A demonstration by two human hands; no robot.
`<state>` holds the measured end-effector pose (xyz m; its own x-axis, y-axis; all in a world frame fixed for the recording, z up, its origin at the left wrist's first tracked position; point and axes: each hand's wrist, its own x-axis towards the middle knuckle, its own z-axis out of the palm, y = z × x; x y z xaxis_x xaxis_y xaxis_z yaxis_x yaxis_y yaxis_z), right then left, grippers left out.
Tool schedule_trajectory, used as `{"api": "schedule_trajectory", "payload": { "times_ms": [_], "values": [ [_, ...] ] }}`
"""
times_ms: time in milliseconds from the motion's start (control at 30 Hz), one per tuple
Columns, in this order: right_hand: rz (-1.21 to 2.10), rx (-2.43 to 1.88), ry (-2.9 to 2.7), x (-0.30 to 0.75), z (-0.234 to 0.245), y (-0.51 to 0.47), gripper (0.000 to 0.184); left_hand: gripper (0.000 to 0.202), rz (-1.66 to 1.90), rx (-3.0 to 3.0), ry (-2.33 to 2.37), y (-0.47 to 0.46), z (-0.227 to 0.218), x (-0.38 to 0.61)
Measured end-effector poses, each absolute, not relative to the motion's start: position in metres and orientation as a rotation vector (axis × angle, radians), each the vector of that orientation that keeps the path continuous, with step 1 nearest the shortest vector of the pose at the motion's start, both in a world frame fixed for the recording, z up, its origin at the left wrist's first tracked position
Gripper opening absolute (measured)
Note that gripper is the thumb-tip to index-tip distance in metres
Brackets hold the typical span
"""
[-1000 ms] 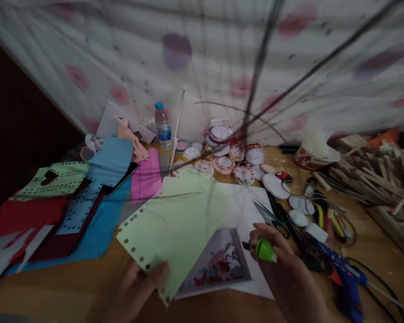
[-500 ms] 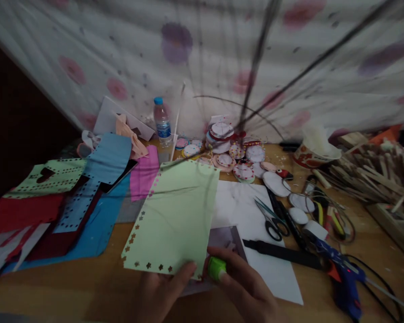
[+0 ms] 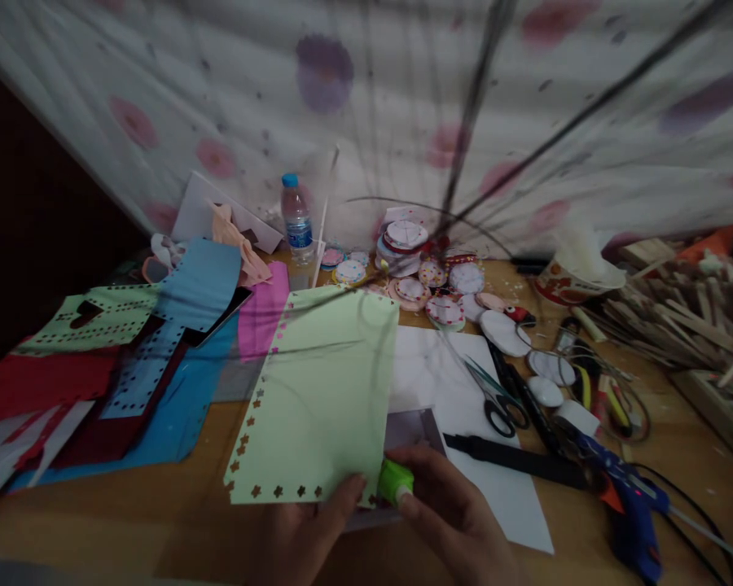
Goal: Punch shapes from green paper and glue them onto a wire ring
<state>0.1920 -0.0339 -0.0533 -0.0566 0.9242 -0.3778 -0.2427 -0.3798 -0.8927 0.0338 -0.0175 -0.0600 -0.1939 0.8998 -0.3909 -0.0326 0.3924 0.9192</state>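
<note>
My left hand pinches the near edge of a pale green paper sheet, which has flower-shaped holes punched along its left and bottom borders. Close beside it, my right hand is closed round a small green punch, held at the sheet's lower right corner. Under the sheet lies white paper and a small tray that is mostly hidden.
Scissors, a black strip and a blue glue gun lie to the right. Coloured punched papers are piled on the left. A water bottle, round decorated discs, a cup and wooden sticks stand further back.
The green sheet swung from tilted to nearly square with the table. My right hand carried the punch left from the scissors to the sheet's lower right corner, uncovering the black strip.
</note>
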Motion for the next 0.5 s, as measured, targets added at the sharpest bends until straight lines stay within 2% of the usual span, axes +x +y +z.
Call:
{"api": "schedule_trajectory", "payload": {
  "times_ms": [167,333,500],
  "values": [
    [1.594,-1.270,-0.822,0.1911,-0.0552,-0.0340,0.037,0.034,0.990,0.798,1.541,-0.0190,-0.0540,0.0358],
    [1.574,-1.251,-0.786,0.1903,-0.0587,-0.0366,0.036,0.045,0.959,0.792,1.582,-0.0178,-0.0551,0.0359],
    [1.571,-1.186,-0.729,0.1901,-0.0622,-0.0408,0.030,0.042,0.935,0.752,1.560,-0.0169,-0.0591,0.0408]
  ]
}}
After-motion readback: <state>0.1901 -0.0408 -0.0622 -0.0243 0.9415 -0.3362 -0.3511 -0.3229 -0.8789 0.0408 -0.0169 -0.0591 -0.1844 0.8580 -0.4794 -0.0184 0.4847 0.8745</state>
